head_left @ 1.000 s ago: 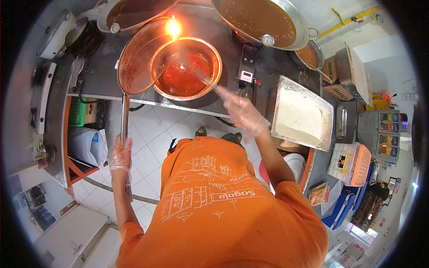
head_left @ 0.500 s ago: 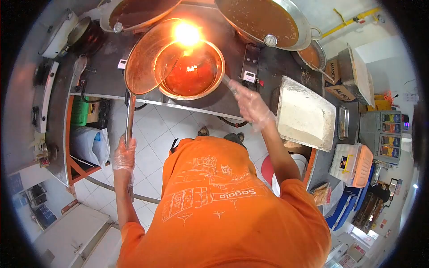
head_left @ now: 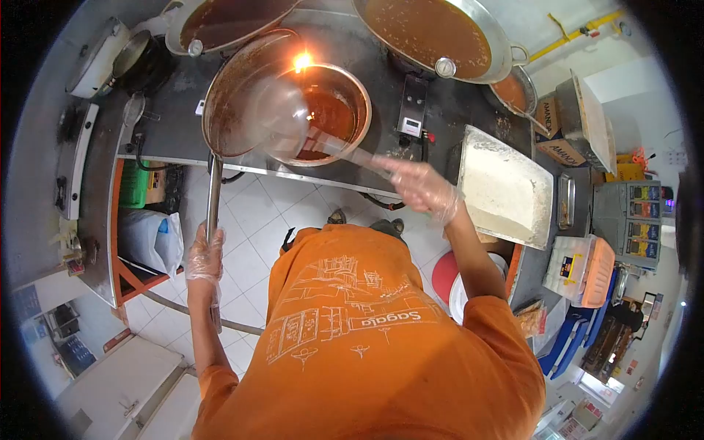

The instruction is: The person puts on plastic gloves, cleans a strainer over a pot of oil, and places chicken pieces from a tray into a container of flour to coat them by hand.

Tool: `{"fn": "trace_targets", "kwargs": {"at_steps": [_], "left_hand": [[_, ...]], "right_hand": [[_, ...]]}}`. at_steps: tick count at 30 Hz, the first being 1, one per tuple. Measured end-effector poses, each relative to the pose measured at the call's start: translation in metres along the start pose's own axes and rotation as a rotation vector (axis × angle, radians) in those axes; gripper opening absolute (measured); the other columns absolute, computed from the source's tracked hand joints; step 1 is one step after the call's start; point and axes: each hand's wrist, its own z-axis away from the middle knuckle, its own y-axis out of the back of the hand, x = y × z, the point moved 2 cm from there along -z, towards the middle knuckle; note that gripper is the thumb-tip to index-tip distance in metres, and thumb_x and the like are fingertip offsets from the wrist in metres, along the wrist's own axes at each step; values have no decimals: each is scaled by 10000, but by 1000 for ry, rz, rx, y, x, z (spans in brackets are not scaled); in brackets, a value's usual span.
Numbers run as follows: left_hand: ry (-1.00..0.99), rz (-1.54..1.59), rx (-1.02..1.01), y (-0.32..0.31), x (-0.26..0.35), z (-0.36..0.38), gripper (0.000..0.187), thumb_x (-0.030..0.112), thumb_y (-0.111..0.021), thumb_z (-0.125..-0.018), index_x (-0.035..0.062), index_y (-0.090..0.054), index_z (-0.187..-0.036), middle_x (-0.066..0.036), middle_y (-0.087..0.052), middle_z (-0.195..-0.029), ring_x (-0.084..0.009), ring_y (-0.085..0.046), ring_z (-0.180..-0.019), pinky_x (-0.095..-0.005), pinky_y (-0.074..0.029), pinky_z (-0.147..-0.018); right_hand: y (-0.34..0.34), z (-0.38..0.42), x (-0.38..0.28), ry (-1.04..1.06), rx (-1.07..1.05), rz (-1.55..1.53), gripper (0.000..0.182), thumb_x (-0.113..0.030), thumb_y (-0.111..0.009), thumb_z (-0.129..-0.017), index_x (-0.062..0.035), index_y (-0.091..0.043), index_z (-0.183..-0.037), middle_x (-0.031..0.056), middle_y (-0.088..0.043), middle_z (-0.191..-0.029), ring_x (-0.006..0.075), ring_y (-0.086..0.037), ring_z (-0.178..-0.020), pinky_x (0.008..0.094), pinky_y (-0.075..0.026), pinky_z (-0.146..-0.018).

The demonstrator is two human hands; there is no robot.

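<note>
My left hand [head_left: 204,257], in a clear plastic glove, is closed round the long metal handle of a large round strainer [head_left: 223,110]. The strainer is over the left side of a metal pot [head_left: 363,121] holding reddish-brown liquid [head_left: 334,117]. My right hand [head_left: 422,191], gloved too, grips a long-handled ladle [head_left: 356,155]. Its round head is smeared by motion between the strainer and the pot, so its contents cannot be made out. A bright orange flame or glare [head_left: 302,61] shows at the pot's far rim.
Two large pans, one at left [head_left: 227,26] and one at right [head_left: 429,37], hold brown liquid along the back. A tray of white powder [head_left: 506,191] sits to my right, beyond a small digital device [head_left: 411,127]. A smaller pan [head_left: 513,92] stands behind it.
My right hand has brought the ladle's head up out of the pot and leftward, toward the strainer. The bright glare has shrunk. My left hand and the strainer have barely moved.
</note>
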Motion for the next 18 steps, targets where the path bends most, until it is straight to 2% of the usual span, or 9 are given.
{"fn": "trace_targets", "kwargs": {"at_steps": [1, 3, 5, 7, 9, 11, 16, 17, 18], "left_hand": [[1, 0, 1, 0, -1, 0, 348, 300, -614, -970, 141, -565, -1275, 39, -439, -670, -55, -372, -556, -252, -325, -471], [-14, -21, 15, 1, -3, 0, 346, 298, -618, -968, 138, -567, -1270, 48, -419, -663, -51, -363, -549, -246, -319, -471], [54, 9, 7, 1, 11, 8, 343, 297, -617, -968, 136, -566, -1267, 52, -415, -662, -52, -361, -546, -246, -316, -470], [119, 36, -7, 0, 10, 6, 340, 296, -616, -969, 134, -566, -1264, 56, -412, -660, -53, -360, -543, -246, -314, -469], [11, 25, -21, 1, -6, -6, 333, 284, -613, -970, 137, -564, -1264, 55, -416, -660, -54, -358, -541, -246, -313, -468], [18, 27, -16, 0, -6, -7, 326, 278, -612, -970, 139, -565, -1260, 55, -417, -661, -55, -354, -538, -248, -310, -467], [51, 92, -25, 0, -8, -9, 311, 269, -613, -968, 134, -567, -1244, 54, -423, -672, -56, -349, -532, -249, -302, -462], [25, 54, -10, 0, -10, -12, 308, 270, -615, -968, 129, -568, -1238, 55, -423, -672, -55, -349, -530, -250, -299, -458], [0, 16, 5, 0, -12, -13, 305, 271, -616, -967, 125, -569, -1231, 55, -423, -673, -54, -350, -529, -251, -297, -454]], "right_hand": [[2, -6, 0, 0, -1, 0, 502, -228, -543, -993, -128, -430, -1472, -118, -317, -592, 21, -277, -449, 182, -231, -385], [15, -20, 0, 32, 412, 38, 499, -246, -543, -1006, -163, -419, -1483, -105, -320, -614, 19, -290, -483, 193, -258, -392], [12, -9, -1, 16, 339, 103, 501, -243, -539, -1007, -157, -416, -1484, -105, -323, -625, 20, -285, -483, 188, -254, -393], [2, -1, 5, -75, -160, -108, 510, -216, -528, -1004, -152, -399, -1492, -100, -322, -614, 22, -290, -468, 193, -253, -389], [5, -10, 3, -44, -140, -51, 527, -229, -539, -999, -152, -387, -1498, -100, -311, -610, 22, -277, -466, 197, -249, -388], [19, -23, -4, 18, 349, 8, 533, -268, -561, -993, -153, -405, -1490, -107, -281, -602, 27, -263, -475, 202, -248, -394], [7, -3, 2, -95, -157, -80, 564, -239, -599, -964, -180, -405, -1491, -106, -343, -629, 6, -287, -471, 178, -248, -392], [10, -7, 2, -95, -157, -81, 564, -239, -599, -964, -180, -405, -1491, -106, -343, -629, 6, -287, -471, 178, -248, -392], [16, -15, -3, -27, 67, -50, 561, -245, -599, -967, -162, -408, -1488, -104, -338, -628, 5, -284, -480, 171, -253, -404]]}}
